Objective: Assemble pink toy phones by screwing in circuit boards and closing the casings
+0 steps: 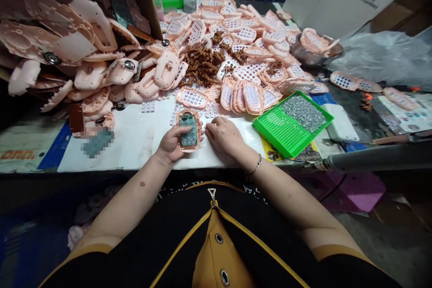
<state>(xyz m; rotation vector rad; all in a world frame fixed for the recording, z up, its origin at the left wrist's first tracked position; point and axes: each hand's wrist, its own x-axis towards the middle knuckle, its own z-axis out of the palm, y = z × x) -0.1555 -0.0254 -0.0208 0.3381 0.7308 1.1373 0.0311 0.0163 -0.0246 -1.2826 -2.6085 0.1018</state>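
My left hand (pixel 172 144) is wrapped round a pink plastic shell (pixel 189 143) with a green circuit board (pixel 188 131) inside it, the thumb lying over the board. Just right of the shell, my right hand (pixel 223 135) is low over the white table top, its fingers curled together; whatever may be between the fingertips is too small to make out. Beyond the hands lie another pink shell (pixel 192 97) with white keys, small white keypad pieces (pixel 213 109) and a row of upright pink shells (pixel 253 97).
Many pink shells (pixel 246 33) and a brown heap of small parts (pixel 202 64) cover the back. A box at left spills shells with speakers (pixel 129 64). A green tray (pixel 276 132) of small metal pieces sits right, beside a white block (pixel 340 123) and a metal bowl (pixel 312 58).
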